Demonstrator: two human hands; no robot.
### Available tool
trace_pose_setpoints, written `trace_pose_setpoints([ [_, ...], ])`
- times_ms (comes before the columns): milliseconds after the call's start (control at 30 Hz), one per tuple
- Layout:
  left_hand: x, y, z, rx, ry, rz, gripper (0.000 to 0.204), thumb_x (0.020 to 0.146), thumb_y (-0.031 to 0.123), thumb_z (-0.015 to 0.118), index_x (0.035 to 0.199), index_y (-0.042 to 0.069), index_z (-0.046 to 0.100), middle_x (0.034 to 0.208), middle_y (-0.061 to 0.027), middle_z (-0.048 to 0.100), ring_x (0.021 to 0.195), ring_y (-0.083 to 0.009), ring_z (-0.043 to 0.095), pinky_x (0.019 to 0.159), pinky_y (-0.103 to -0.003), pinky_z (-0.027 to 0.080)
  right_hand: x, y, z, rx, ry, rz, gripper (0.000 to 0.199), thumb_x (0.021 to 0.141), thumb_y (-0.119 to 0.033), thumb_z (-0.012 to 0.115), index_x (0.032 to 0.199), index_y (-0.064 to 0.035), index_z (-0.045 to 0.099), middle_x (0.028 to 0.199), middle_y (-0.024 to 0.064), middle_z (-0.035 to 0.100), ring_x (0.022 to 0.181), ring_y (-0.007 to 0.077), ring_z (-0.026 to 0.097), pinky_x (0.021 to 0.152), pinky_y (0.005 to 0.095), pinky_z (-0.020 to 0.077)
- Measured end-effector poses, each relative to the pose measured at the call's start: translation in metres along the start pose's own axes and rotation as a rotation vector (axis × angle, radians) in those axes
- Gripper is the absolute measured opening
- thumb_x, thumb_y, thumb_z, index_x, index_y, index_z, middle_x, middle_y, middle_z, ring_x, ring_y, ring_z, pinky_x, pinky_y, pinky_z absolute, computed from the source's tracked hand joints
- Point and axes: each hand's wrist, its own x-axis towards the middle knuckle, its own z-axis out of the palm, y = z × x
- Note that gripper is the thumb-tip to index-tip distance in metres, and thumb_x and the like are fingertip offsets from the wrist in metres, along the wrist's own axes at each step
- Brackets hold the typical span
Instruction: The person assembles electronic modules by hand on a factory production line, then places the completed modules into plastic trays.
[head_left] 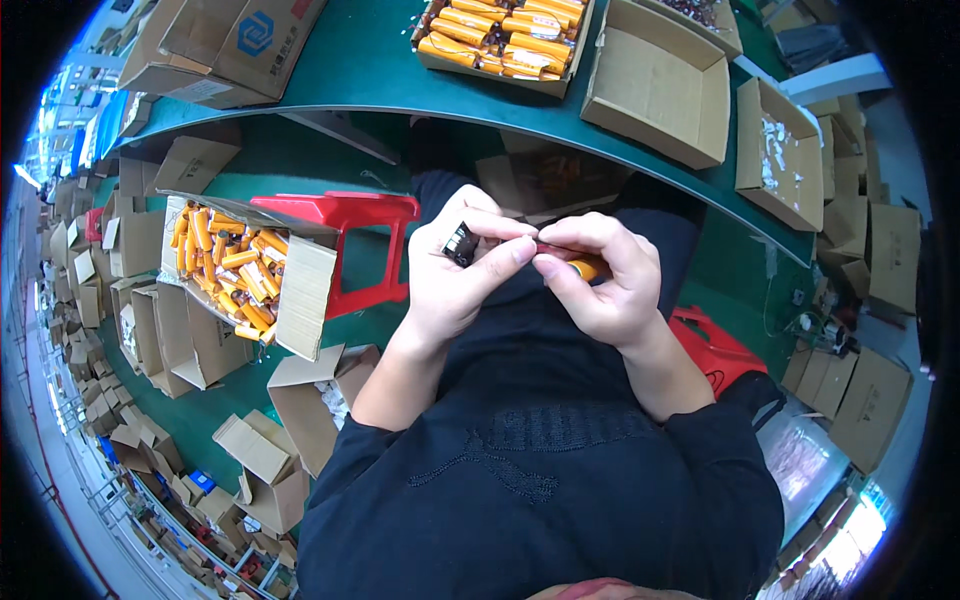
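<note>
Both hands meet in front of my chest, above my lap. Held in my left hand [440, 290] is a small shiny black part [460, 245], its end showing beside the curled fingers. My right hand [622, 290] has an orange cylinder [588, 268] in its grip, mostly hidden behind the thumb and palm. Thumbs and index fingers of both hands pinch close together over something thin and dark reddish [540, 246], too small and covered to name. Ahead on the bench, a shallow cardboard tray [560, 88] holds rows of similar orange cylinders.
At left, an open carton [310, 300] full of loose orange cylinders sits by a red stool [365, 210]. On the green bench [350, 75] are a large carton [225, 50], a bare shallow box [655, 85] and a box with small white pieces [780, 160]. Another red stool [715, 350] stands right.
</note>
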Motion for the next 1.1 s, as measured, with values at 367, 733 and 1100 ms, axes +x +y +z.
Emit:
trace_pose_setpoints([
  [367,-0.007,0.009,0.004,0.058,0.071,-0.114,0.013,0.090,0.006,0.078,0.103,0.003,0.078,0.091,-0.0033,0.056,0.071,-0.0087,0.048,0.062,-0.021,0.036,0.005,0.022,0.001,-0.352,0.120,-0.368,0.022,0.076,0.006,0.080,0.095,-0.0012,0.073,0.084,0.0096,0.074,0.063,0.0178,0.063,0.057,0.0252,0.0500],
  [733,-0.004,-0.004,0.003,0.131,0.111,-0.055,0.011,0.092,0.009,0.077,0.101,0.002,0.076,0.090,-0.0027,0.056,0.069,-0.0076,0.047,0.060,-0.020,0.035,0.007,0.024,0.001,-0.389,0.096,-0.323,0.023,0.075,0.006,0.080,0.096,-0.0005,0.073,0.087,0.0099,0.074,0.066,0.0186,0.064,0.059,0.0261,0.0511],
  [1100,-0.007,-0.006,0.008,0.174,0.112,-0.082,0.020,0.100,0.020,0.070,0.095,0.002,0.075,0.093,-0.0050,0.059,0.068,-0.0089,0.047,0.059,-0.020,0.036,0.004,0.029,0.006,-0.230,0.139,-0.229,0.015,0.077,0.005,0.076,0.090,-0.0023,0.073,0.084,0.0083,0.071,0.063,0.0168,0.061,0.055,0.0259,0.0477],
])
